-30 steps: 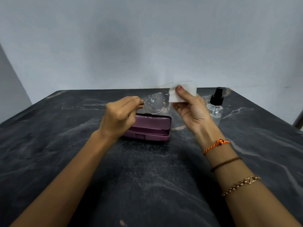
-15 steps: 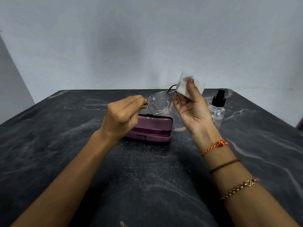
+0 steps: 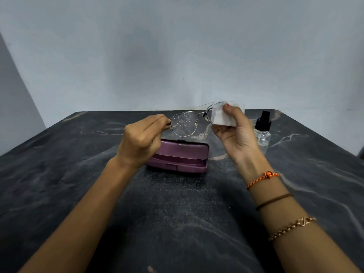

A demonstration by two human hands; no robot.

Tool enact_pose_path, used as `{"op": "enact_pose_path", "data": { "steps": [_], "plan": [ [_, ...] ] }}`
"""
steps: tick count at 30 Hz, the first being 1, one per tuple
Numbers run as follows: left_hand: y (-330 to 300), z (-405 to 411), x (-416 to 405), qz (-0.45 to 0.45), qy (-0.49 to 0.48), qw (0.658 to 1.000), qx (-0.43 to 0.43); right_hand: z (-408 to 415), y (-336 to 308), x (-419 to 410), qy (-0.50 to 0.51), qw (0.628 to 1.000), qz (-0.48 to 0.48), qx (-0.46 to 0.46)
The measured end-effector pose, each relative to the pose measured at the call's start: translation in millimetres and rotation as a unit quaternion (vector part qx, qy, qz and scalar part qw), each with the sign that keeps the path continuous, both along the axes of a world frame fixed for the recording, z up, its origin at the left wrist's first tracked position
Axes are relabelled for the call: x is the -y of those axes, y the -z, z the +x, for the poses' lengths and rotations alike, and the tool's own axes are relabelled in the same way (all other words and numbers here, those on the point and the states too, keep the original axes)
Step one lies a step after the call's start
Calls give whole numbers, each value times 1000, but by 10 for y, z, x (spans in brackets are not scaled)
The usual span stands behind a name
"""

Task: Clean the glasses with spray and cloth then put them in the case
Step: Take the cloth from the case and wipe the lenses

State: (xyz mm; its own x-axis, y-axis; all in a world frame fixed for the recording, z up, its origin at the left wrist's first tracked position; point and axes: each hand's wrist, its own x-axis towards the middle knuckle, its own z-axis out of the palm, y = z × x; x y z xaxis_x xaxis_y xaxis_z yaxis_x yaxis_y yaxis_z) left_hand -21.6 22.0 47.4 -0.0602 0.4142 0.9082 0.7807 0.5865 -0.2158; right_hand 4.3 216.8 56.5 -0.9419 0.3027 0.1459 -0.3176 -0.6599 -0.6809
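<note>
Since the earlier frames the right hand (image 3: 235, 133) has carried the cloth (image 3: 221, 116) onto the right lens, which it now pinches; the wipe has started.

Going by size: the dark table (image 3: 78, 184) carries the purple case (image 3: 183, 155), lying almost shut near its far middle, and the spray bottle (image 3: 262, 129) standing just right of the right hand. Above the case, the left hand (image 3: 140, 140) is closed on the left end of the glasses (image 3: 185, 125), holding them in the air. Spray droplets bead the left lens, so it looks unwiped; judging by that, both lenses need finishing and the case needs opening.
</note>
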Motion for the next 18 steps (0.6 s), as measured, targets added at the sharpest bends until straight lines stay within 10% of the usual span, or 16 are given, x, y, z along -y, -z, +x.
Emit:
{"op": "enact_pose_path", "data": {
  "steps": [5, 18],
  "plan": [
    [-7, 13, -9, -13, 20, 1000, 7, 2, 16, 111, -39, 995, -94, -7],
    [-47, 36, 31, -23, -5, 1000, -9, 21, -10, -42, -52, 993, 104, -17]
  ]
}}
